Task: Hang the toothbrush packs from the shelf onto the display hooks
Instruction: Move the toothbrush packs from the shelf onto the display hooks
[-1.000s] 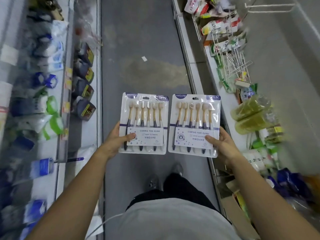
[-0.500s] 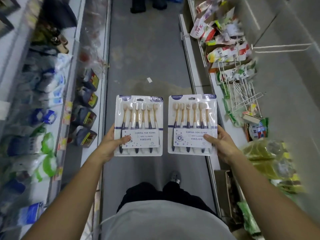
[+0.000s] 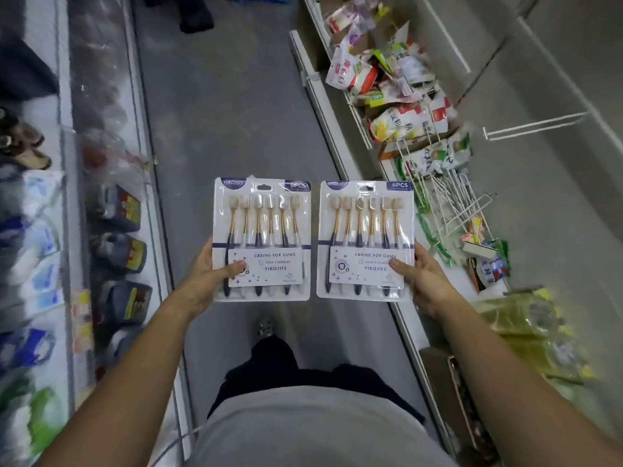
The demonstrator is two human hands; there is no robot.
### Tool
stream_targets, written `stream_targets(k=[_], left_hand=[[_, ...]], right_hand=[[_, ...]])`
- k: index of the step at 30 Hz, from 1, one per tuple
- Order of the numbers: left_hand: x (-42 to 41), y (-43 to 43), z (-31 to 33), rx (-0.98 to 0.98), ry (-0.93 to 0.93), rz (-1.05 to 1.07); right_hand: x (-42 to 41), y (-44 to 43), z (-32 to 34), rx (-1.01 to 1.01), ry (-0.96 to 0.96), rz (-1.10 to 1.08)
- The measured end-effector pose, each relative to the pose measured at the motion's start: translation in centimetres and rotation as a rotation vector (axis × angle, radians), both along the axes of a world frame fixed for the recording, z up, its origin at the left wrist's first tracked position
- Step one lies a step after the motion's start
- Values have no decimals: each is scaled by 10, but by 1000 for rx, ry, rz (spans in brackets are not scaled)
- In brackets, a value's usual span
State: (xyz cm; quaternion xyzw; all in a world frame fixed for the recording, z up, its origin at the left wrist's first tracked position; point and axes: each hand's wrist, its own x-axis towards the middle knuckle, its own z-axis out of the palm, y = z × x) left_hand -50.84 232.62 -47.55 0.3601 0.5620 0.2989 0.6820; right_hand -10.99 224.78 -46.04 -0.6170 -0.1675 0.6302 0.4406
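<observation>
The left hand (image 3: 205, 274) gripped the lower left edge of one toothbrush pack (image 3: 262, 239), thumb on its label, while the right hand (image 3: 421, 278) gripped the lower right edge of a second toothbrush pack (image 3: 365, 241) the same way. Both packs stood side by side between the hands, just apart. A bare display hook (image 3: 536, 124) jutted out well beyond the right hand, with loose wire hooks (image 3: 451, 203) lying nearer it.

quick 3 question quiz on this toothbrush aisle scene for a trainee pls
1. True or false: the left hand and right hand each hold one toothbrush pack, the left pack and the right pack.
2. The empty wire hook juts from the wall on the person's: A left, B right, C behind.
3. Fill in: each pack's top corner reads ___PCS.
Key: 1 true; 2 B; 3 6
</observation>
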Motion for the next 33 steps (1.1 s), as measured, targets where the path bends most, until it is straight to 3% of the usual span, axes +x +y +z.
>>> stream_targets(k=[9,21,27,33], left_hand=[[-4,161,-3,-12,-4,-211],[77,361,26,33,-31,-355],[122,448,57,66,-66,-495],[193,522,75,175,-202,-739]], right_hand=[[-20,78,8,44,30,-184],[16,220,18,72,98,-403],[38,251,41,153,12,-519],[31,251,74,203,-76,-787]])
